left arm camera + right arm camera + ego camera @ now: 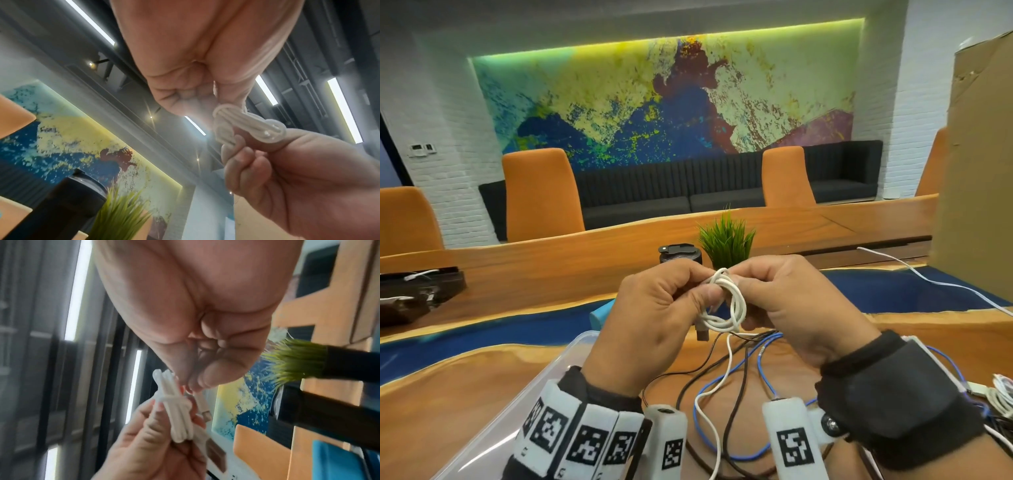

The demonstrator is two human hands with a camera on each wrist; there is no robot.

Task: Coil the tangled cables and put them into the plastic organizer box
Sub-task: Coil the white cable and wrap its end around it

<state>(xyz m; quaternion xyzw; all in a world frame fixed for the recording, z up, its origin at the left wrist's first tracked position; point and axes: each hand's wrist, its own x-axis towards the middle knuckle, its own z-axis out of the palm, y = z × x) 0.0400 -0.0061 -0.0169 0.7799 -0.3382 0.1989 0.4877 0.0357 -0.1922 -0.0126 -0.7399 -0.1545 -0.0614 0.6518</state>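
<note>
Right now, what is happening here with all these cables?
A person is coiling a white cable in the air above the table. The left hand holds the coil and the right hand pinches its top. Blue, black and white cables lie tangled on the table. The clear plastic box waits at the left.

We see head view bright, evenly lit; green-yellow LED strip (667,34) glows above mural (664,99). Wide-angle bend warps walls near frame edges. Wrist views softer: ceiling light bars (90,24) flare white, haze spreads around white cable coil (248,126). Right wrist view motion-blurred; plant (296,360) smeared, palm close, out of focus.
</note>
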